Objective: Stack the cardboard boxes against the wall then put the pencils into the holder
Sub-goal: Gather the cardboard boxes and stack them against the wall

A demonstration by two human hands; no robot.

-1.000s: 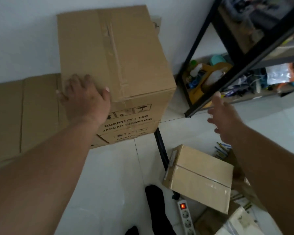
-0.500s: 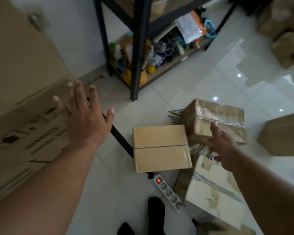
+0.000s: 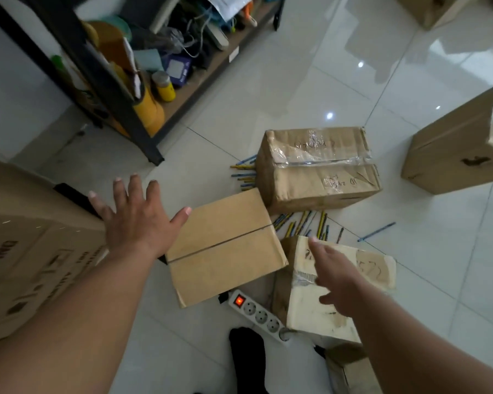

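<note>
Reaching both the left grip [image 3: 137,220] and right grip [image 3: 336,277], fingers spread and empty, toward the plain box [image 3: 225,248] at frame centre, you risk snagging the power strip [image 3: 256,311] just below it or scattering the pencils [image 3: 305,224] lying on the floor [image 3: 296,89] at its upper right.

floor [image 3: 296,89]: glossy tile | boxes [image 3: 225,245]: matt cardboard | shelf frame [image 3: 108,89]: dark metal
</note>
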